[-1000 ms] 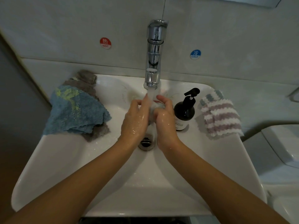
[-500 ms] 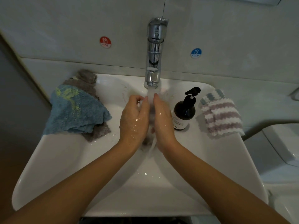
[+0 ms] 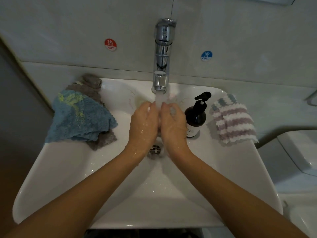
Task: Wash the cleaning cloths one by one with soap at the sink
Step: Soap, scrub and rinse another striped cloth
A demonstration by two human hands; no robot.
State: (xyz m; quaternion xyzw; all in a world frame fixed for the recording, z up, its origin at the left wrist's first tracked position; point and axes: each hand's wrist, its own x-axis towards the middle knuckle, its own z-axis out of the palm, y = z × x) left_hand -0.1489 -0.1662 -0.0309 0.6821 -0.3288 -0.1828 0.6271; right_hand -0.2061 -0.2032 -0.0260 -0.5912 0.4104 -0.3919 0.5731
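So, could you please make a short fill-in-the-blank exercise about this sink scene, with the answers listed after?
1. Water runs from the faucet onto both ____.
2. The blue cloth lies on top of a ____ cloth.
3. The soap bottle stands between the right hand and the ____ cloth.
4. The round sticker left of the faucet reads ____.

Answers: hands; grey; striped; HOT

Dim grey tiled wall [image 3: 68, 23] bears a red hot sticker [image 3: 110, 44] and blue cold sticker [image 3: 206, 56].
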